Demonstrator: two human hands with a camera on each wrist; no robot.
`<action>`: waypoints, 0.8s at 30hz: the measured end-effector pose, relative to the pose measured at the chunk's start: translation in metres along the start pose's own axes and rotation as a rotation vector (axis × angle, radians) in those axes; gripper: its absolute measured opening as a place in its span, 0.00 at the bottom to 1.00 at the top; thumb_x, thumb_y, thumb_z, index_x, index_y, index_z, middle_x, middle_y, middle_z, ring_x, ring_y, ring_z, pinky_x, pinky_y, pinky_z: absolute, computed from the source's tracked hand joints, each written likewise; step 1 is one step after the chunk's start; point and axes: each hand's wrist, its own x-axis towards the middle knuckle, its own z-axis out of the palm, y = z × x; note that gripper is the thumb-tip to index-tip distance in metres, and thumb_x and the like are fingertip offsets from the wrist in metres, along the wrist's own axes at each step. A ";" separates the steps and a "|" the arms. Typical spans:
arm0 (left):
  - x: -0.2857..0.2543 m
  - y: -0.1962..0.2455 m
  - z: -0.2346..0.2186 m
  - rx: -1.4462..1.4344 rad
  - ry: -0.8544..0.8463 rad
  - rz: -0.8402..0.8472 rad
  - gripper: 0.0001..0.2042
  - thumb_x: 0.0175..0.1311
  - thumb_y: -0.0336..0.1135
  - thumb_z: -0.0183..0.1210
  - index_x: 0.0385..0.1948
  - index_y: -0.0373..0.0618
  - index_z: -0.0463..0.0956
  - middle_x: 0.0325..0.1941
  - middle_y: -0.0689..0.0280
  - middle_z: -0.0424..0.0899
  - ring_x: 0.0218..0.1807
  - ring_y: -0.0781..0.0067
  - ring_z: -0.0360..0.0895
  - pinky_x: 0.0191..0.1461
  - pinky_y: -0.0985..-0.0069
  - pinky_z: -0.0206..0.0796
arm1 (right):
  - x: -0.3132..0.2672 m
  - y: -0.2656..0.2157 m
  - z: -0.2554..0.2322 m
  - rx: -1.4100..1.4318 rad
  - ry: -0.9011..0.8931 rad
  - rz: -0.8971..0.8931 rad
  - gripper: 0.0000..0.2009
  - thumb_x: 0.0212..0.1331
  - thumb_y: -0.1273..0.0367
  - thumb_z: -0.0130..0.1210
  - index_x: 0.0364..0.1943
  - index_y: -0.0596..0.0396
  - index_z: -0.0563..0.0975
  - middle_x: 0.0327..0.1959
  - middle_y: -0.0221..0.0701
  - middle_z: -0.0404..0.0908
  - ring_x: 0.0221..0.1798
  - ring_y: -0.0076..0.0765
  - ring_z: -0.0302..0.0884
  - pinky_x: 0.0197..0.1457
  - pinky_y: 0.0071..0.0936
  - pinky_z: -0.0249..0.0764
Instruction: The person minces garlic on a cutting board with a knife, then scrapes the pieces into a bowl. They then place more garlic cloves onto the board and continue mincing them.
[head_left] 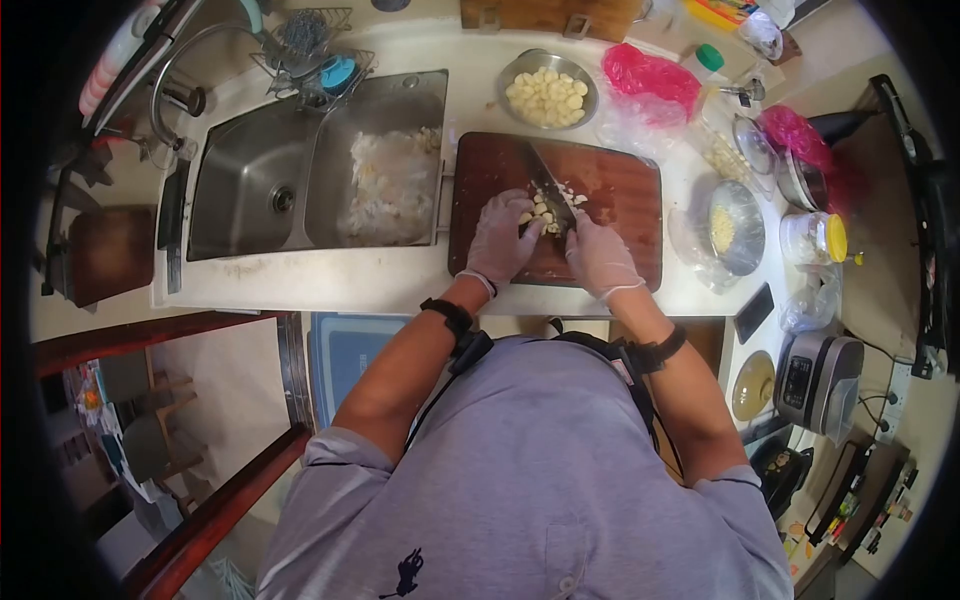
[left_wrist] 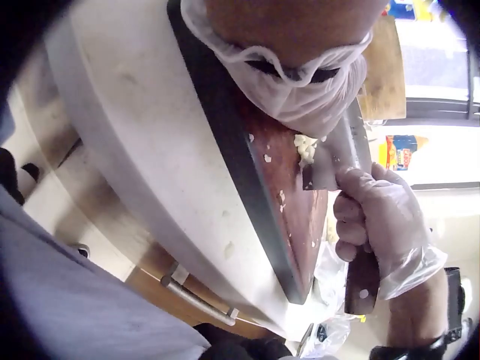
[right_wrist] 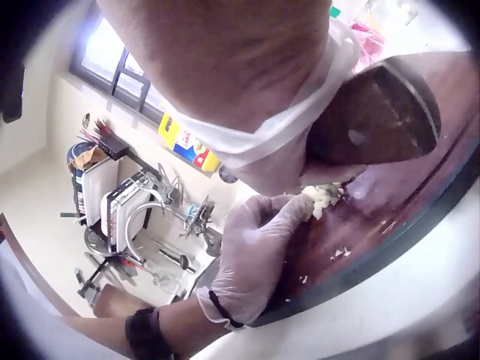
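A reddish-brown cutting board [head_left: 610, 210] lies on the counter, with peeled garlic cloves [head_left: 541, 212] and chopped bits on it. My gloved right hand [head_left: 602, 256] grips a broad-bladed kitchen knife [head_left: 545, 176], its blade across the board among the garlic. In the left wrist view that hand's fingers curl round the dark handle [left_wrist: 362, 281]. From the left, my gloved left hand [head_left: 502, 236] holds garlic close beside the blade. The right wrist view shows its thumb and fingers [right_wrist: 289, 214] bent together at the pale pieces [right_wrist: 322, 196].
Behind the board stands a metal bowl [head_left: 507, 78] of peeled cloves. A double sink [head_left: 250, 150] lies to the left, with white, wet-looking material in its right basin. On the right are a bowl of chopped garlic [head_left: 745, 245], a yellow-lidded jar [head_left: 805, 240] and pink plastic bags [head_left: 650, 80].
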 end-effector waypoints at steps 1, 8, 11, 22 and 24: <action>0.000 0.000 0.000 -0.005 -0.002 0.005 0.16 0.58 0.35 0.68 0.45 0.43 0.74 0.54 0.55 0.78 0.57 0.50 0.73 0.62 0.58 0.65 | 0.001 0.001 0.005 -0.007 0.003 0.023 0.13 0.68 0.64 0.48 0.47 0.61 0.74 0.34 0.56 0.82 0.41 0.66 0.81 0.48 0.57 0.75; -0.001 -0.004 0.003 -0.013 -0.018 0.002 0.17 0.58 0.35 0.68 0.46 0.43 0.74 0.55 0.55 0.77 0.57 0.49 0.73 0.62 0.58 0.64 | 0.000 0.003 -0.002 0.014 0.071 -0.012 0.13 0.68 0.66 0.47 0.44 0.64 0.73 0.31 0.57 0.82 0.39 0.66 0.82 0.46 0.58 0.76; 0.000 0.000 0.000 0.010 -0.010 -0.003 0.17 0.58 0.35 0.68 0.46 0.43 0.73 0.55 0.55 0.77 0.57 0.49 0.72 0.62 0.58 0.64 | -0.004 -0.004 -0.012 0.017 0.085 0.005 0.13 0.68 0.66 0.47 0.44 0.64 0.73 0.31 0.57 0.82 0.39 0.65 0.82 0.47 0.57 0.76; 0.002 0.000 0.002 0.024 -0.023 -0.007 0.17 0.58 0.35 0.68 0.46 0.43 0.73 0.54 0.54 0.76 0.57 0.49 0.73 0.61 0.58 0.65 | 0.000 0.000 -0.002 0.013 0.053 -0.014 0.12 0.68 0.67 0.48 0.43 0.64 0.74 0.30 0.57 0.82 0.39 0.66 0.82 0.47 0.56 0.76; -0.001 -0.002 0.001 0.014 -0.004 -0.009 0.17 0.58 0.35 0.68 0.46 0.42 0.73 0.54 0.54 0.76 0.56 0.48 0.73 0.60 0.58 0.66 | -0.001 -0.002 -0.006 0.024 0.070 -0.035 0.12 0.68 0.67 0.48 0.43 0.64 0.74 0.30 0.57 0.82 0.39 0.66 0.82 0.46 0.56 0.77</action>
